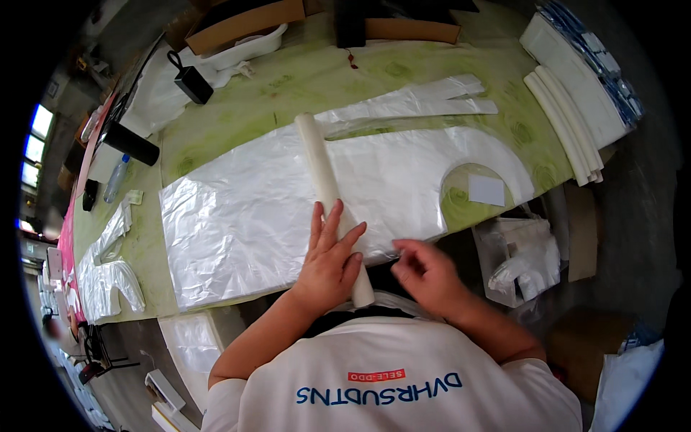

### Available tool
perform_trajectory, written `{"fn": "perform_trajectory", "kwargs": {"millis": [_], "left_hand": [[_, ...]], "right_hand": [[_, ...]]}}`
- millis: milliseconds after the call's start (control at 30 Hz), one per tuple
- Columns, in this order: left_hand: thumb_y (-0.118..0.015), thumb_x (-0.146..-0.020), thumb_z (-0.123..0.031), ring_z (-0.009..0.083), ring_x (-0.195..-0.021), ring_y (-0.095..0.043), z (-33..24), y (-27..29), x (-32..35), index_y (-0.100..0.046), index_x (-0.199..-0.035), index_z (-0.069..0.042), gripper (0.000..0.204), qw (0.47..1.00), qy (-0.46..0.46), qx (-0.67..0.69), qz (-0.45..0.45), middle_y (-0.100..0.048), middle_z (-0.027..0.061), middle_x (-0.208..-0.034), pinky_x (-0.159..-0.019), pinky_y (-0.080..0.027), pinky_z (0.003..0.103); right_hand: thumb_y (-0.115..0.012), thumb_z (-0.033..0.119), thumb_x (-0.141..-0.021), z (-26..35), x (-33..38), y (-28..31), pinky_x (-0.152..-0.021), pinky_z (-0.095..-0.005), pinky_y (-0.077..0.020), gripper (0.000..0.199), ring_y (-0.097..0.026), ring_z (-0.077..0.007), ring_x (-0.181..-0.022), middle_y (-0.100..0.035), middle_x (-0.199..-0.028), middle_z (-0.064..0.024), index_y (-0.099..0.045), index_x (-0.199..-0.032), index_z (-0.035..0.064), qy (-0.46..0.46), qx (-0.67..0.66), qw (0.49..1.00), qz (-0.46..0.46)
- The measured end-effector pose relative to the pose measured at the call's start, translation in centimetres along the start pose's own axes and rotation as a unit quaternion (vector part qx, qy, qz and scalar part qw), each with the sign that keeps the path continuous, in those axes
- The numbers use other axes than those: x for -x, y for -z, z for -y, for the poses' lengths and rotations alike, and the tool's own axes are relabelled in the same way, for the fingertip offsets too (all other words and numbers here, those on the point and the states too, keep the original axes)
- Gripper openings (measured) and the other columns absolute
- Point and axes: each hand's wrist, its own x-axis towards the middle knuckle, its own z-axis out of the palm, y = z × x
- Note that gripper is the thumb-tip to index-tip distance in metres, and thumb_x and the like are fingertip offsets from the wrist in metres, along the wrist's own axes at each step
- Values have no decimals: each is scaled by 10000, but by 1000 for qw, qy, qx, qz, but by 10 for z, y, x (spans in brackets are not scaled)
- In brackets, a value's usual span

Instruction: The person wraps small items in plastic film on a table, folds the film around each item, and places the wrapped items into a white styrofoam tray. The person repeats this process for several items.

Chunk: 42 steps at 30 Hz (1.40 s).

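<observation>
A white, glossy plastic apron (230, 223) lies spread on the table, its curved neck opening toward the right and a long strap along the far side. Across it rests a cream-coloured roll (317, 155), pointing from the far side toward my body and overhanging the near edge. My left hand (327, 270) lies on the near part of this roll with its fingers stretched out. My right hand (432, 281) hovers by the apron's near edge, to the right of the roll. Its fingers look bent, but motion blurs them. A small white card (486, 190) sits inside the neck opening.
Several cream rolls (561, 122) lie at the right beside a white box (576, 79). An open bin (515, 259) with crumpled plastic stands below the near edge. Far left are a black speaker (193, 85), a black cylinder (133, 144), a bottle (116, 180) and a folded plastic piece (111, 277).
</observation>
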Motion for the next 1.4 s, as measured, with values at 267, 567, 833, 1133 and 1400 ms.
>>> {"fn": "perform_trajectory", "kwargs": {"millis": [267, 567, 833, 1133, 1400], "left_hand": [[-645, -905, -77, 534, -1516, -127, 1, 0, 3, -641, -1335, -68, 430, 999, 17, -29, 12, -223, 224, -1655, -1215, -252, 556], [-707, -876, -92, 521, -1493, -228, -17, 12, 15, -588, -1356, -80, 494, 1000, 22, 4, -14, -369, 227, -1584, -1198, -252, 578], [-714, -867, -73, 524, -1480, -261, -34, 22, 21, -610, -1309, -50, 454, 998, -38, 35, -29, -456, 220, -1521, -1187, -255, 596], [-710, -869, -39, 473, -1461, -331, -49, 18, 15, -606, -1302, -45, 446, 994, -42, 86, -47, -493, 202, -1489, -1169, -307, 545], [-633, -973, -111, 254, -1338, -504, -59, 21, -16, -488, -1445, -26, 501, 827, 213, 520, -35, -501, 139, -1477, -1080, -436, 389]], "right_hand": [[-759, 152, -852, -36, -60, 68, -1047, -484, -404, 485, -487, -363, -1232, -572, -1270, -162, -610, -1301, 47, 173, 354, 889, -235], [-736, 463, -843, -37, -106, 53, -1184, -690, -151, 635, -229, -471, -1483, -372, -1569, -174, -632, -1354, 101, 79, 484, 869, -60], [-773, 391, -813, -58, -132, 101, -1162, -681, -207, 726, -274, -456, -1459, -402, -1540, -195, -530, -1405, 47, 84, 455, 842, -277], [-762, 232, -823, -79, -139, 135, -1106, -657, -299, 186, -443, -438, -1349, -610, -1331, -145, -726, -970, 123, 94, 462, 826, -309], [-758, 109, -781, 25, -95, 63, -1118, -646, -289, 161, -491, -419, -1286, -613, -1298, -85, -667, -911, 139, 362, 216, 872, -249]]}}
